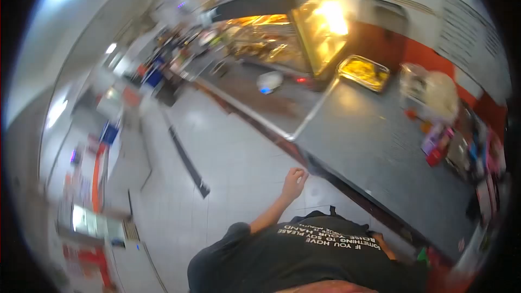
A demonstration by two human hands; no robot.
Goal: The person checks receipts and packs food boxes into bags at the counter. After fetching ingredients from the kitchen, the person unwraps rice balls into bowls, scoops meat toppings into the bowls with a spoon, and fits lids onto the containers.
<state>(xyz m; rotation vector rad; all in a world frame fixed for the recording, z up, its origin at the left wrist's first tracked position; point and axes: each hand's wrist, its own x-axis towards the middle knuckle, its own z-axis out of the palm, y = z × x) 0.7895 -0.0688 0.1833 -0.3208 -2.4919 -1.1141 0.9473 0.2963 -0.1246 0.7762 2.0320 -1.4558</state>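
My left hand (pixel 294 182) is raised in front of my dark printed shirt (pixel 325 244), near the edge of the grey counter (pixel 374 146). Its fingers are curled in, and whatever they may hold is too small and blurred to make out. Only a short piece of my right forearm shows beside the shirt, under the counter's edge; the hand itself is out of sight. Farther back on the counter stands a foil tray of yellow food (pixel 364 72), beside a lit glass display case (pixel 266 38). A small white bowl (pixel 269 82) sits before the case.
Plastic bags (pixel 434 92) and colourful packets (pixel 438 144) crowd the counter's right side. A metal strip (pixel 315 111) crosses the worktop. Tiled floor (pixel 233 157) lies left of the counter, with a long dark strip (pixel 187 157) on it. Blurred items line the far end.
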